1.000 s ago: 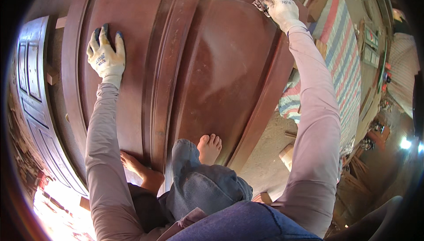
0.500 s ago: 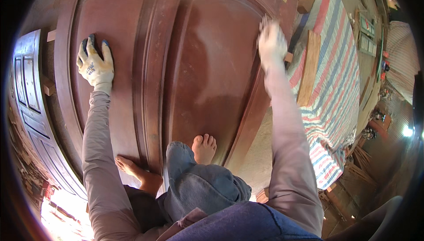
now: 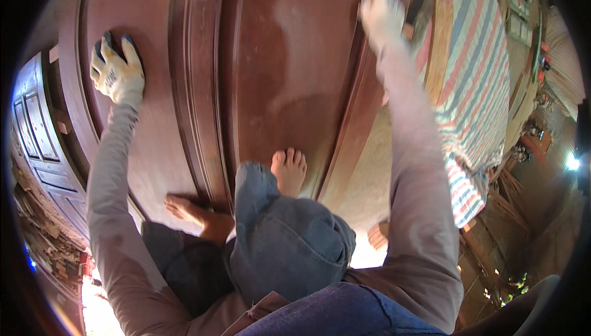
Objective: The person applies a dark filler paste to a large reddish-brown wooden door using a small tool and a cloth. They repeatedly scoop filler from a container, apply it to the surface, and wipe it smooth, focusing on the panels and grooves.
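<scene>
**Both hands on the door, its length running away from me**

I am looking down on a big reddish-brown wooden door [image 3: 277,71] lying flat under me, its long axis running from my knees up toward the top of the picture. A raised centre rib [image 3: 200,89] splits it into two sunken panels.

My left hand [image 3: 117,74], in a white work glove, lies flat on the left panel with the fingers [image 3: 130,49] spread and nothing in them. My right hand [image 3: 380,9] reaches further, to the far right edge of the door; it is blurred, so I cannot tell whether it is closed on anything. That makes the right hand the nearer one to the door's outer frame, the left the nearer one to the rib.

My bare feet [image 3: 288,170] rest on the near end of the door. Beyond the right edge lies a striped tarp [image 3: 474,89]; to the left, a second, paler door [image 3: 37,126].
</scene>
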